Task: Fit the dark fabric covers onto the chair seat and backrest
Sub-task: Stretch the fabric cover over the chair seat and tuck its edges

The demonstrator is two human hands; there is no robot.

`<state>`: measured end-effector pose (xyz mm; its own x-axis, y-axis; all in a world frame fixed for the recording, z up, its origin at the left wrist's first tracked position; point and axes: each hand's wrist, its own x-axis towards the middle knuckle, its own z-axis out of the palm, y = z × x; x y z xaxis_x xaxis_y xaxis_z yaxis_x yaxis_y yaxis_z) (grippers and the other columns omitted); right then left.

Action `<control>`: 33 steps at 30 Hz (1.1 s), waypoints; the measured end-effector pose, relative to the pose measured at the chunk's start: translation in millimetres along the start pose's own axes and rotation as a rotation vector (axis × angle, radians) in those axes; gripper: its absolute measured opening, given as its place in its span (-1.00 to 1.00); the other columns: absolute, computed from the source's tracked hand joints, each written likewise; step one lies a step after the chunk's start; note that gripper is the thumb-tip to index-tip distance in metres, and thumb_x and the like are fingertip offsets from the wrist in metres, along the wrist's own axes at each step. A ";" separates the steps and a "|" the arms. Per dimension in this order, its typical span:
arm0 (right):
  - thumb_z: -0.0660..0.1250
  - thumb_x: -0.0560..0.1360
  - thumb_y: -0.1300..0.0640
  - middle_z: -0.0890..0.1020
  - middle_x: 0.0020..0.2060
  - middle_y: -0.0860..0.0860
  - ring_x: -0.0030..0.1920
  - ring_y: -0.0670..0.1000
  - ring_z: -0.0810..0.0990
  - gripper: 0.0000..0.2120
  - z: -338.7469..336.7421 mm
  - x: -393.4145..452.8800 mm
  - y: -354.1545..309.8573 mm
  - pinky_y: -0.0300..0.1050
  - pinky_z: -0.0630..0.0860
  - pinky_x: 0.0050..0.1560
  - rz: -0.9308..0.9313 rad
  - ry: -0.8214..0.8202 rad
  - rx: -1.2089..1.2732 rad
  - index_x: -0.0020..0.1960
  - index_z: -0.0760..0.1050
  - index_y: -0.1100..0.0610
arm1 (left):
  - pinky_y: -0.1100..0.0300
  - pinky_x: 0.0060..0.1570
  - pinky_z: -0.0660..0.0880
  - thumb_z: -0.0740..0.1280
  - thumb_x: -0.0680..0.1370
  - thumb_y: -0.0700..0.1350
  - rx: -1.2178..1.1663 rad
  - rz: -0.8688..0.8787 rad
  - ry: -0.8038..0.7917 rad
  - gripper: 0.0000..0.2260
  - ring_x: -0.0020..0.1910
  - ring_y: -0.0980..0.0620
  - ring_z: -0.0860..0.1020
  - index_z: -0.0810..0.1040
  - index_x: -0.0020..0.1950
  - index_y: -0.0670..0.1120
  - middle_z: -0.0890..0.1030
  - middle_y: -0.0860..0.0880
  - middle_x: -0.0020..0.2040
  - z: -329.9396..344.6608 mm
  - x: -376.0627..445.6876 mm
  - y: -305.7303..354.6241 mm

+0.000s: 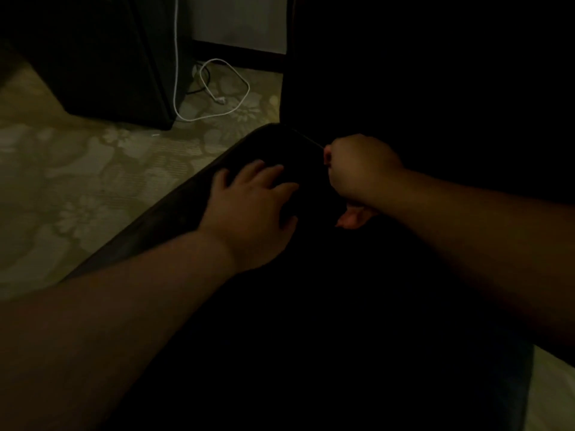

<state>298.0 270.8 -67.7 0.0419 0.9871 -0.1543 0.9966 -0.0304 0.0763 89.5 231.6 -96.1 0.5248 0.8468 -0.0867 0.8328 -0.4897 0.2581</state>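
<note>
Although the dim light hides most detail, the dark fabric cover (311,306) already seems to lie over the chair seat (199,185), which fills the lower middle of the view, its back left corner near the backrest (404,73). The left hand (252,213) rests flat on that corner, fingers spread. The right hand (361,169) is curled, apparently pinching a thin cord or edge (306,140) at the seat's rear. I judge the seat nearly fitted; whether the backrest is covered I cannot tell. Beyond, a white cable (217,88) loops on the patterned floor (77,166).
</note>
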 end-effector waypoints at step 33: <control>0.29 0.62 0.12 0.51 -0.10 0.09 -0.11 0.11 0.51 -0.91 -35.4 84.1 -89.6 -0.03 0.44 -0.16 -0.076 0.032 -0.009 -0.04 0.45 0.12 | -0.27 0.31 0.40 -0.12 0.61 0.46 0.057 -0.151 0.191 -0.40 0.52 -0.25 0.34 -0.07 0.66 0.42 -0.04 0.04 0.75 28.7 -12.5 -56.3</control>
<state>209.7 362.1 -52.7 -0.0367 0.9910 -0.1286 0.9962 0.0465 0.0740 41.2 242.6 -137.1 0.3558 0.9323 0.0645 0.9105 -0.3614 0.2008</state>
